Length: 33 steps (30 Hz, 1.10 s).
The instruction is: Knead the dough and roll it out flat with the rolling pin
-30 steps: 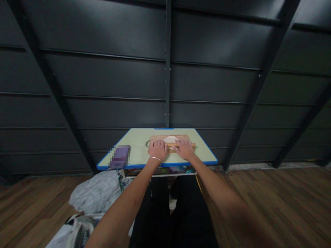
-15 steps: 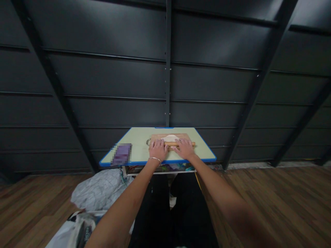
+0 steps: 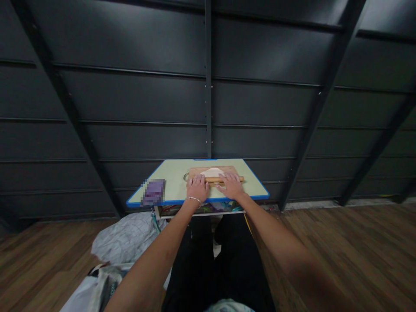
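A wooden rolling pin (image 3: 214,179) lies crosswise over a flattened piece of pale dough (image 3: 212,172) on a wooden cutting board (image 3: 230,168). My left hand (image 3: 198,186) is closed over the pin's left end and hides it. Near the right end, my right hand (image 3: 231,185) is closed over the pin with its fingers draped forward, and the tip sticks out past it. Most of the dough shows beyond the pin, between the hands. A metal ring handle (image 3: 186,177) sits at the board's left edge.
The board rests on a pale table (image 3: 173,173) with a blue rim. A purple, partly pixelated object (image 3: 154,191) lies at the table's left. Below is an open shelf (image 3: 208,209) with assorted items. Grey quilted fabric (image 3: 126,238) lies left on the floor. A dark panelled wall (image 3: 146,99) stands behind.
The hands and the rolling pin keep nearly the same place on the board. The whole view has shifted slightly, and a bit of patterned cloth now shows at the bottom edge.
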### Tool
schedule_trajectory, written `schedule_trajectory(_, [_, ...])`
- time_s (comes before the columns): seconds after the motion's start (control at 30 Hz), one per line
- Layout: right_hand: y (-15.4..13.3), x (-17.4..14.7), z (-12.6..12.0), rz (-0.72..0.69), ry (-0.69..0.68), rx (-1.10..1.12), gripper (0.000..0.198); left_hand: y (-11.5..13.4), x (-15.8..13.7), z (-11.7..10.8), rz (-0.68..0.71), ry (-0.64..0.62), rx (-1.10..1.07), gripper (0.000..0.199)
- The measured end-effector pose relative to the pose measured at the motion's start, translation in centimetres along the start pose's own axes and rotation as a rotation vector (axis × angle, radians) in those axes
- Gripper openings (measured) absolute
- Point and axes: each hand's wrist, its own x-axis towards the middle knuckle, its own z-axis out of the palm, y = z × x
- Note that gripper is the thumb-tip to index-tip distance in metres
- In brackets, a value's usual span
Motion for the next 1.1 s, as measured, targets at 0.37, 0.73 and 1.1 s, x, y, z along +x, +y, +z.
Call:
schedule_trajectory(0.37, [-0.3,-1.1,-0.1,-0.004,-0.01,0.006,0.07,1.0,-0.2,-2.5,-0.043,-0.08,0.003,0.049])
schedule_trajectory(0.73, [0.2,-0.9,-0.7,-0.031,-0.067,0.028,0.069,0.6,-0.3,-2.7,-0.012,-0.127,-0.007,0.046])
schedule_trajectory(1.1, [0.7,0.6,-1.5,-0.025,-0.164,0.062,0.073,0.6,0.2,-2.6,-0.009,-0.097,-0.012,0.049])
